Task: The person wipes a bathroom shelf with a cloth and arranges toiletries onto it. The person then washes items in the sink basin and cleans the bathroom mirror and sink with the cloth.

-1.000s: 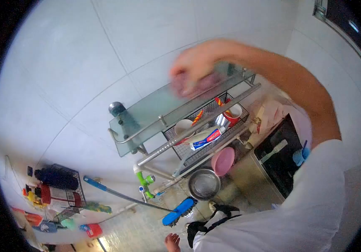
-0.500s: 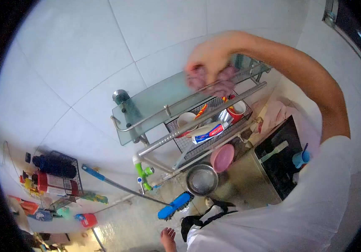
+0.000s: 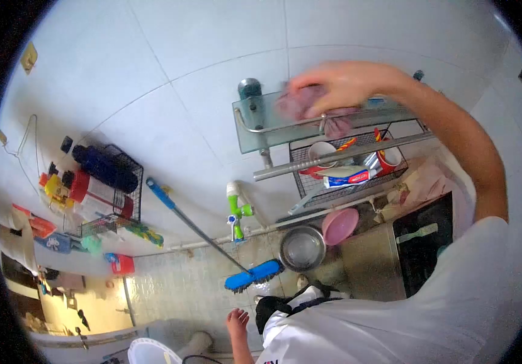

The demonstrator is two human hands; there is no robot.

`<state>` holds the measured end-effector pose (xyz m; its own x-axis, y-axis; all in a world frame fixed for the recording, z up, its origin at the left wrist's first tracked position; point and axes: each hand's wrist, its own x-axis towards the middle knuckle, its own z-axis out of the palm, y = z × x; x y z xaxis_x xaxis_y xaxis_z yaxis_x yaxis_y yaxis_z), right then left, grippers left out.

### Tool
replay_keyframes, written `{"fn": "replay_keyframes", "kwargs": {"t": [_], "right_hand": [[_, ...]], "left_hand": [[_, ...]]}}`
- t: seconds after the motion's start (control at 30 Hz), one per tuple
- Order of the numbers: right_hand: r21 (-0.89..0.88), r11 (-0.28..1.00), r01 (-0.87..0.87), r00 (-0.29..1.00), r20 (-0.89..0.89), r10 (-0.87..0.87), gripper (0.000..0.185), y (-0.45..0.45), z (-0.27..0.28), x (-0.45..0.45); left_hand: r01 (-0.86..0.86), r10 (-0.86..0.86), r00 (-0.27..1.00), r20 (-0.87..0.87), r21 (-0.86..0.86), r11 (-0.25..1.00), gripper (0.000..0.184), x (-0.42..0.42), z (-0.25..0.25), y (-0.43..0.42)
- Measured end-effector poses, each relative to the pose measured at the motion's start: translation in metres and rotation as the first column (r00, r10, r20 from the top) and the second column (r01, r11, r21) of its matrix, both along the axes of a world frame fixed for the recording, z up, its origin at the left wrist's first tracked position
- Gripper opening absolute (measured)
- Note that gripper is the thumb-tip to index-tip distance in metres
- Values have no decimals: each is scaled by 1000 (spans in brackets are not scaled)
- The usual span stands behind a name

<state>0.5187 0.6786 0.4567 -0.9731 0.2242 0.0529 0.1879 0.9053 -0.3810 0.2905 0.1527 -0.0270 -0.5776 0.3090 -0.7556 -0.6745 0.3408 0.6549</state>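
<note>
My right hand (image 3: 343, 87) is closed round a mauve cloth (image 3: 300, 102), which lies bunched over the glass shelf (image 3: 253, 138) on the tiled wall. Part of the cloth hangs over the shelf's metal rail (image 3: 273, 129). Motion blurs the fingers a little. Low in the view, my left hand (image 3: 236, 321) hangs beside my body with nothing in it, its fingers loosely apart. Beneath the shelf, a wire basket (image 3: 309, 193) holds red-and-white cups (image 3: 323, 151) and a toothpaste tube (image 3: 349, 176).
A metal bar (image 3: 285, 170) runs below the shelf. A blue-headed brush (image 3: 253, 276) leans on the wall near a green tap (image 3: 233, 209). A metal basin (image 3: 303, 248) and pink basin (image 3: 340, 226) are below. Bottles fill a wall rack (image 3: 133, 209) at left.
My right hand and the cloth have moved left along the glass shelf, nearer its left end. The view has turned, bringing more of the left side and a white bucket into sight.
</note>
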Motion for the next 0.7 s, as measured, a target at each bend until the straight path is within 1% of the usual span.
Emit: {"fn": "replay_keyframes", "kwargs": {"t": [0.03, 0.07, 0.1, 0.13, 0.17, 0.2, 0.23, 0.27, 0.3, 0.33, 0.37, 0.43, 0.47, 0.5, 0.57, 0.6, 0.67, 0.7], "right_hand": [[-6, 1000, -6, 1000, -1, 6, 32, -10, -2, -27], [38, 999, 9, 1000, 12, -9, 29, -19, 0, -55], [83, 996, 29, 999, 23, -31, 26, -25, 1, -68], [79, 996, 31, 999, 24, -33, 26, -33, 1, -67], [-76, 989, 128, 992, 3, -129, 24, -41, 2, -63], [-233, 947, 222, 974, -1, -229, 22, -45, 2, -56], [-119, 933, 339, 937, -40, -346, 23, -40, -1, -44], [-10, 891, 454, 886, -98, -453, 24, -27, -4, -25], [145, 891, 429, 903, -42, -428, 26, -4, -2, 3], [303, 872, 385, 913, 18, -409, 28, 13, 1, 24], [309, 869, 386, 912, 13, -410, 28, 14, 1, 28], [360, 827, 431, 884, 13, -466, 28, 15, -6, 31], [278, 898, 342, 940, -97, -328, 26, 12, -14, 16], [207, 949, 237, 957, -218, -191, 24, 4, -21, -11], [168, 974, 149, 987, -88, -136, 21, -27, -12, -61], [166, 972, 166, 984, -90, -153, 21, -34, -6, -64], [-50, 998, 42, 996, 82, -38, 19, -41, 2, -63], [-53, 997, 54, 996, 80, -50, 19, -38, 2, -51]], "left_hand": [[-4, 4, 1000, 8, 13, 1000, 26, -1, 1, -4], [-6, 6, 1000, 18, 12, 1000, 28, -1, 5, -4], [-7, 7, 1000, 17, 12, 1000, 28, -2, 3, -7], [-10, 9, 1000, 24, 16, 1000, 29, -4, 1, -11], [-14, 13, 999, 36, 22, 1000, 31, -1, -3, -13], [-11, 10, 999, 43, 17, 1000, 31, 2, -8, -14], [-27, 24, 998, 65, 49, 998, 32, 4, -13, -16], [-42, 36, 996, 81, 80, 996, 33, 2, -14, -18], [-9, -2, 996, 84, 127, 992, 31, 3, -11, -18], [7, -14, 997, 74, 99, 995, 31, 3, -4, -15], [21, -25, 997, 67, 68, 997, 30, 2, 2, -13], [20, -23, 998, 50, 59, 998, 30, -2, -2, -18], [25, -26, 999, 31, 51, 998, 30, -5, -4, -18], [38, -40, 999, 32, 51, 998, 30, -8, -5, -16], [8, -12, 998, 66, 59, 998, 29, -11, -6, -15], [25, -29, 998, 64, 58, 998, 29, -12, -4, -13], [59, -63, 997, 53, 80, 995, 29, -19, 3, -10], [72, -76, 996, 50, 76, 995, 29, -23, 2, -10]]}}
